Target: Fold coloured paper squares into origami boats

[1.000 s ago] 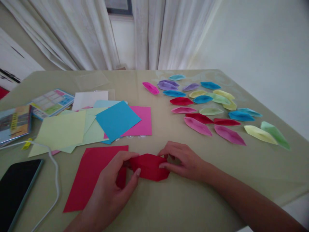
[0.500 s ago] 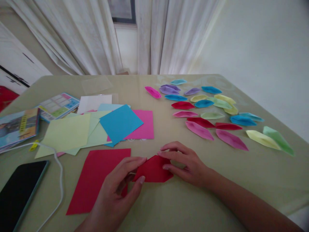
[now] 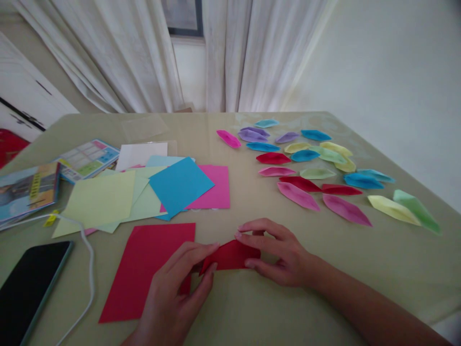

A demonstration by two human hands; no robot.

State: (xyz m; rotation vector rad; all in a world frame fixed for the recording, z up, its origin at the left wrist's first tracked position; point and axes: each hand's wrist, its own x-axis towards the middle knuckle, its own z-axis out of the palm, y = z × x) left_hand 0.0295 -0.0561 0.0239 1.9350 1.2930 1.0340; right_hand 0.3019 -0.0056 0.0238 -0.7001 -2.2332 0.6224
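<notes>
Between my two hands is a folded piece of red paper (image 3: 232, 255), low over the table near its front. My left hand (image 3: 180, 281) pinches its left end, thumb in front and fingers behind. The right end sits in my right hand (image 3: 281, 252), with the thumb on the near side and the fingertips along the top edge. Partly under my left hand lies a flat red sheet (image 3: 144, 269). To the far right, several folded paper boats (image 3: 298, 195) in red, pink, blue, purple, yellow and green are spread over the table.
Coloured sheets lie at the left middle, a blue square (image 3: 182, 186) on top. Booklets (image 3: 29, 190) rest behind at the left. A phone (image 3: 30, 288) and a white cable (image 3: 91, 269) occupy the near left. Curtains (image 3: 126, 57) hang past the table's far edge.
The red paper looks narrower from top to bottom and is tilted differently, its upper edge lower than before. Both hands keep hold of it, and the fingers of my right hand have dropped slightly.
</notes>
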